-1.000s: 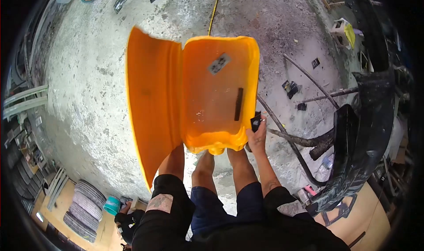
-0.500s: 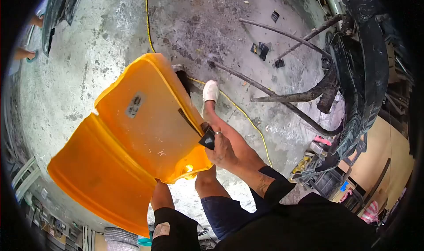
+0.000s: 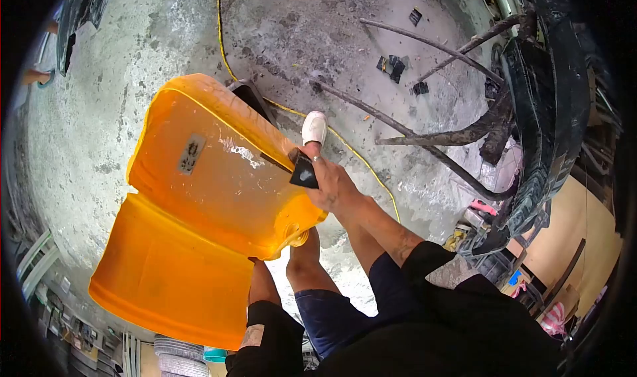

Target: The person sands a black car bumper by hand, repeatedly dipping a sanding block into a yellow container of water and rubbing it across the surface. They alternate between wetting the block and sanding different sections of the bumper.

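Note:
A large orange plastic shell (image 3: 192, 277), like a cut-open container with a fold across its middle and a round neck (image 3: 295, 235) at its lower corner, is held tilted in front of me. My right hand (image 3: 335, 188) is closed at its right rim, gripping a small folded black sheet (image 3: 304, 170) that lies over the edge. A worn label (image 3: 191, 154) is on the shell's inner face. My left forearm (image 3: 263, 283) runs up behind the lower part of the shell, which hides the left hand and its fingers.
A yellow cable (image 3: 358, 152) crosses the concrete floor (image 3: 159, 32). Behind the shell lies a dark tray-like object (image 3: 255, 99). Black scraps (image 3: 397, 68) and long metal bars (image 3: 405, 135) lie ahead on the right, beside a dark curved panel (image 3: 547, 111). Another person's foot (image 3: 36, 77) shows at far left.
The orange shell has turned and its lower flap has swung right. My right hand has moved up slightly along the rim with the black sheet. The dark tray-like object shows more.

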The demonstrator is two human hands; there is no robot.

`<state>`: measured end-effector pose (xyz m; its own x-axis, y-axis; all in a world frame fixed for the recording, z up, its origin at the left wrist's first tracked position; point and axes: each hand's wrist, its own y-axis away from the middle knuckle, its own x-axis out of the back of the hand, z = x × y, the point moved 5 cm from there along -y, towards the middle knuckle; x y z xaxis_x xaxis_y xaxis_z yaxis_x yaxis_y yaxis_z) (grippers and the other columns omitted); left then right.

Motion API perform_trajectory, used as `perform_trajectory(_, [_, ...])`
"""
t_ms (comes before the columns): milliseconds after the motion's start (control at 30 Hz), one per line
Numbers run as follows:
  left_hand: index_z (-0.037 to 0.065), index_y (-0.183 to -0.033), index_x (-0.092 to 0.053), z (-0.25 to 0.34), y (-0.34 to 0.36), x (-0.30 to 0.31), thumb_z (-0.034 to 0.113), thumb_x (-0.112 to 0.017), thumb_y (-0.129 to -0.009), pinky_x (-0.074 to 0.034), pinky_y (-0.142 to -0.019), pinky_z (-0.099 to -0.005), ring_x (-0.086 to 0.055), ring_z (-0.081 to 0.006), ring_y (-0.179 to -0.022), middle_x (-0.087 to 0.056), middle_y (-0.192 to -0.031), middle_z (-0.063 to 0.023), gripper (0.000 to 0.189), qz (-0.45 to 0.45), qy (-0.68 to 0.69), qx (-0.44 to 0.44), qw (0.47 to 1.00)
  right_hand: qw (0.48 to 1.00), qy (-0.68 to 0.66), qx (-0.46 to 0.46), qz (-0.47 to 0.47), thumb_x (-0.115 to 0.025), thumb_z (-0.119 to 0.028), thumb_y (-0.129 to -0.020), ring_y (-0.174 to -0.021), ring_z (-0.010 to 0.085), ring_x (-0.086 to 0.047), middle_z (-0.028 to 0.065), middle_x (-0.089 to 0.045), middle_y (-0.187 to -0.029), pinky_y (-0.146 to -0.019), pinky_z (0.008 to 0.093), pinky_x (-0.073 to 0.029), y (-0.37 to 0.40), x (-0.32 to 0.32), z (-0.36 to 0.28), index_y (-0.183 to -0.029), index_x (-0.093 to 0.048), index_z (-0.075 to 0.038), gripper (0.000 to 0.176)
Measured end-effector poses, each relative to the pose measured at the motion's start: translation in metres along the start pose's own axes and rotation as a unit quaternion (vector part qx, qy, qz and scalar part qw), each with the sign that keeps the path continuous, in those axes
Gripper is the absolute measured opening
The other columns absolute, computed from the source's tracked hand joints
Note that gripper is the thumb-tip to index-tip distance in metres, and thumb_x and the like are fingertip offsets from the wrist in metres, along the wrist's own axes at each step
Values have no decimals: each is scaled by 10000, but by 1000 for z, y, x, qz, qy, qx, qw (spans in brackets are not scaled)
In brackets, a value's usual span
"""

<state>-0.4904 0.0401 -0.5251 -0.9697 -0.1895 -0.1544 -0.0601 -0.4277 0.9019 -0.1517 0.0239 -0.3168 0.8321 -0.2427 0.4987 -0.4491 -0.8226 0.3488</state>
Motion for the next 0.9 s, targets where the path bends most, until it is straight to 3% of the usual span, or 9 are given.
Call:
perform_trajectory(133, [33, -1355, -471, -2, 12, 2, 467, -530, -1029, -443, -994, -420, -546, -322, -1148, -546, -1350, -180, 546, 6, 31, -5, 999, 999, 27, 43, -3, -641, -80, -783, -1163, 476, -616, 304, -631, -1209, -979, 475, -505, -32, 14, 9, -1465, -398, 23, 732])
perform_trajectory(167, [34, -1367, -468, 2, 17, 2, 472, -529, -1030, -442, -1001, -418, -546, -320, -1159, -543, -1361, -178, 556, 7, 41, -12, 999, 998, -3, -52, -46, -629, -103, -766, -1165, 471, -610, 310, -632, -1191, -997, 472, -488, -40, 23, 5, -1444, -409, 37, 726])
perform_trajectory(267, [39, -1402, -457, 17, 35, 3, 487, -527, -1035, -439, -1022, -415, -545, -315, -1191, -535, -1394, -175, 584, 11, 78, -34, 996, 998, -7, -39, -43, -616, -87, -751, -1152, 470, -612, 317, -631, -1183, -1004, 474, -478, -48, 26, 4, -1435, -420, 23, 720])
perform_trajectory(333, [42, -1425, -450, 35, 52, 9, 497, -526, -1038, -437, -1037, -413, -544, -312, -1212, -529, -1415, -172, 603, 5, 115, -53, 992, 1000, -23, 8, -10, -617, -68, -794, -1054, 521, -640, 316, -657, -1097, -918, 511, -521, -46, 21, 12, -1436, -427, -37, 669])
perform_trajectory(633, [55, -1530, -420, 206, 212, -14, 542, -520, -1050, -428, -1101, -403, -540, -297, -1309, -504, -1513, -162, 691, -133, 270, -162, 940, 1000, 12, -22, -8, -658, -104, -802, -1107, 510, -631, 300, -626, -1237, -955, 521, -516, -52, 26, -7, -1428, -401, -42, 680])
perform_trajectory(700, [58, -1553, -413, 257, 254, -39, 552, -519, -1053, -426, -1115, -401, -539, -294, -1330, -498, -1535, -159, 711, -134, 176, -177, 959, 999, 30, -42, -7, -667, -122, -810, -1130, 504, -626, 299, -622, -1247, -973, 516, -514, -54, 24, -11, -1428, -401, -36, 678])
perform_trajectory(767, [32, -1532, -442, 294, 285, -81, 519, -531, -1060, -442, -1097, -395, -564, -304, -1310, -537, -1502, -167, 684, -57, -91, -231, 967, 997, 52, -59, -14, -676, -140, -817, -1153, 498, -621, 298, -619, -1256, -990, 511, -512, -55, 22, -10, -1427, -401, -31, 678])
perform_trajectory(833, [5, -1499, -475, 314, 293, -122, 481, -542, -1066, -459, -1072, -390, -589, -316, -1278, -579, -1458, -175, 647, 2, -240, -258, 936, 977, 132, -138, -98, -703, -180, -822, -1241, 408, -610, 270, -602, -1327, -1009, 464, -509, -60, 19, 2, -1504, -370, 56, 795])
perform_trajectory(900, [-51, -1400, -542, 320, 287, -146, 347, -537, -1086, -502, -998, -391, -656, -325, -1158, -677, -1292, -197, 507, 107, -500, -264, 818, 966, 157, -158, -129, -700, -179, -826, -1204, 405, -634, 265, -619, -1309, -985, 463, -528, -65, 20, 2, -1530, -339, 64, 827])
